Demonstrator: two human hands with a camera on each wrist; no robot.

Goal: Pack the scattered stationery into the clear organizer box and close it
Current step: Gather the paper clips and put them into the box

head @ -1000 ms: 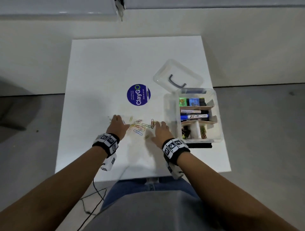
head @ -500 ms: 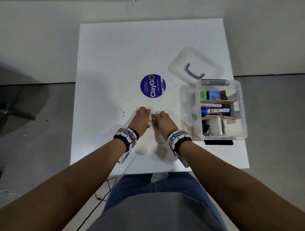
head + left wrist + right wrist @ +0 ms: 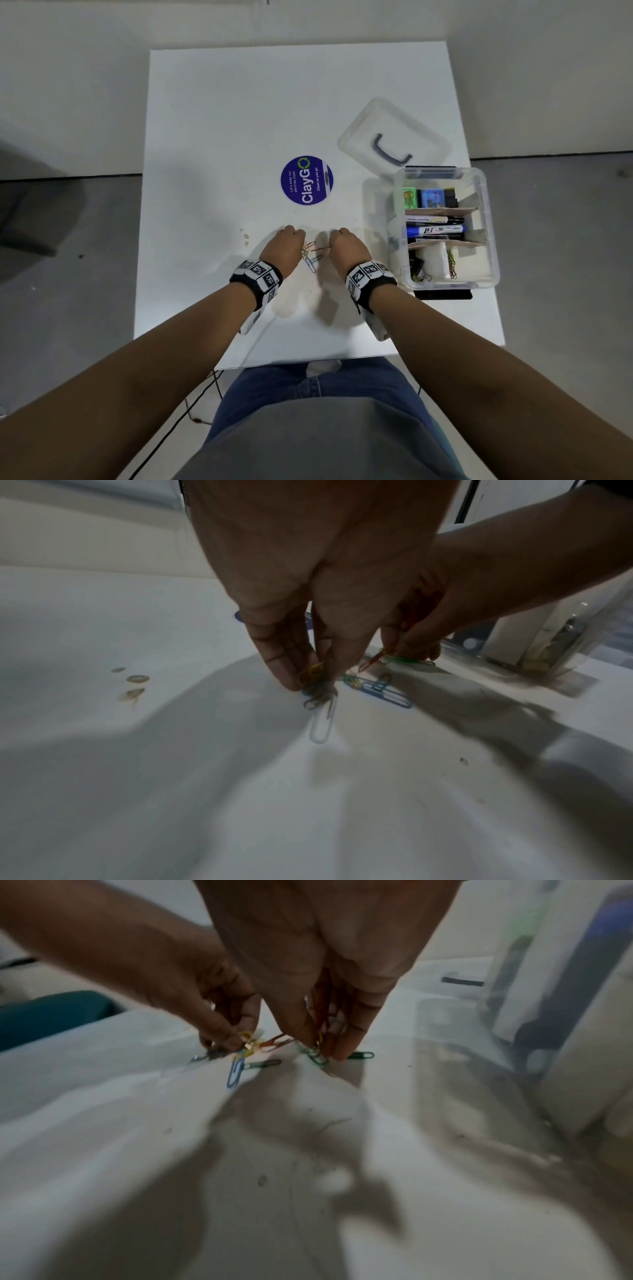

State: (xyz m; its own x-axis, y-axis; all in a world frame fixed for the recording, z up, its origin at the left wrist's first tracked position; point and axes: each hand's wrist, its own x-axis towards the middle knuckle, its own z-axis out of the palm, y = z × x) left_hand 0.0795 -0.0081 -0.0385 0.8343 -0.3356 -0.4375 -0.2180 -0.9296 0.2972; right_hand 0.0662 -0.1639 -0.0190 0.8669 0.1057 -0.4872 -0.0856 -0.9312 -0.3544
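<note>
Several coloured paper clips (image 3: 310, 255) lie bunched on the white table (image 3: 222, 120) between my two hands. My left hand (image 3: 286, 245) pinches a cluster of clips (image 3: 316, 683) with curled fingers against the table. My right hand (image 3: 344, 246) curls its fingers round red and green clips (image 3: 316, 1047). A blue clip (image 3: 387, 695) and a clear clip (image 3: 322, 723) lie loose on the table. The clear organizer box (image 3: 489, 240) stands open to the right, with markers, small coloured boxes and clips in its compartments. Its lid (image 3: 394, 137) lies behind it.
A round purple ClayGo sticker (image 3: 306, 180) sits mid-table beyond the hands. Small brown stains (image 3: 246, 235) mark the table left of my left hand. A black strip (image 3: 442, 294) lies under the box at the front. The table's front edge is near my body.
My hands swept inward from apart and gathered the spread clips into a bunch. Now the fingers have curled onto the clips and the hands have drawn slightly apart.
</note>
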